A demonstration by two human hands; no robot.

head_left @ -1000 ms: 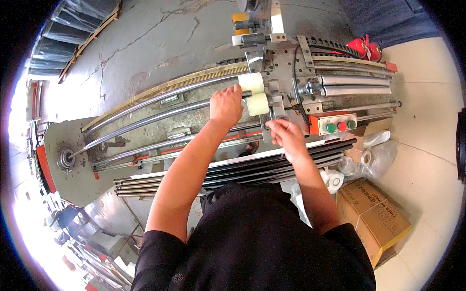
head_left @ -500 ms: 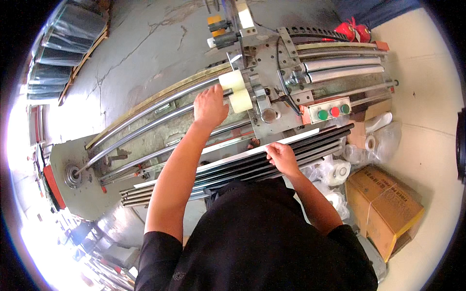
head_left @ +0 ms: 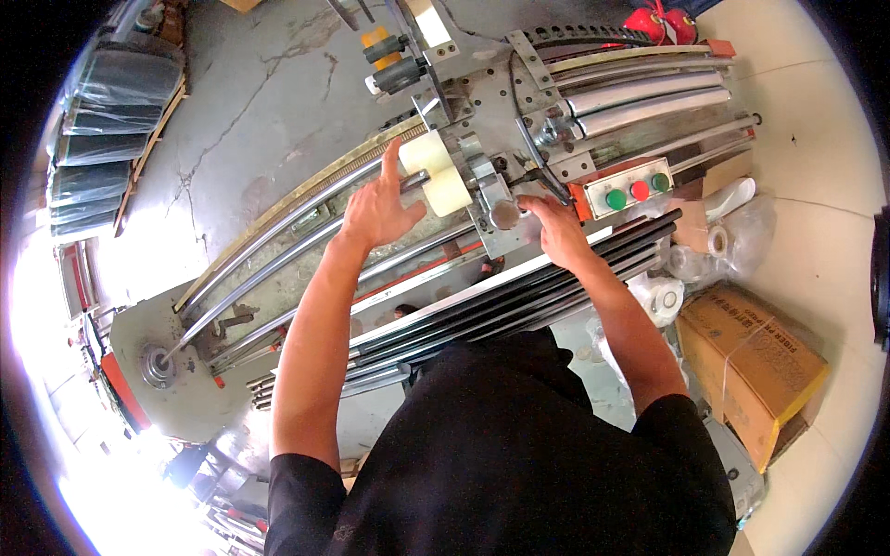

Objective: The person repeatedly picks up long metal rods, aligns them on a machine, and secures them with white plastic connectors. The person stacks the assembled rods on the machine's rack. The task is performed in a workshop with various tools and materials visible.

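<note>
My left hand [head_left: 375, 213] is open over a long steel rod [head_left: 278, 266], its index finger raised and its thumb held apart. Just right of its fingertips is a pair of cream-coloured rollers [head_left: 434, 173], mounted on the metal carriage plate [head_left: 491, 102]. The rod's end shows between this hand and the rollers. My right hand [head_left: 564, 233] has its index finger stretched toward a round metal knob [head_left: 504, 215] on the carriage; whether it touches cannot be told. Its other fingers are loosely bent with nothing seen in them. Black and silver rods [head_left: 519, 287] lie below it, near my body.
A control box [head_left: 629, 193] with green and red buttons sits right of my right hand. Beyond it are plastic-wrapped rolls [head_left: 663, 296] and a cardboard box [head_left: 751, 361]. A round chuck [head_left: 158, 366] holds the rod's left end. Red extinguishers [head_left: 663, 26] stand at the far right.
My left hand has moved down and left off the rollers, its fingers spreading. My right hand has risen from the white strip to beside the metal knob, its index finger extending.
</note>
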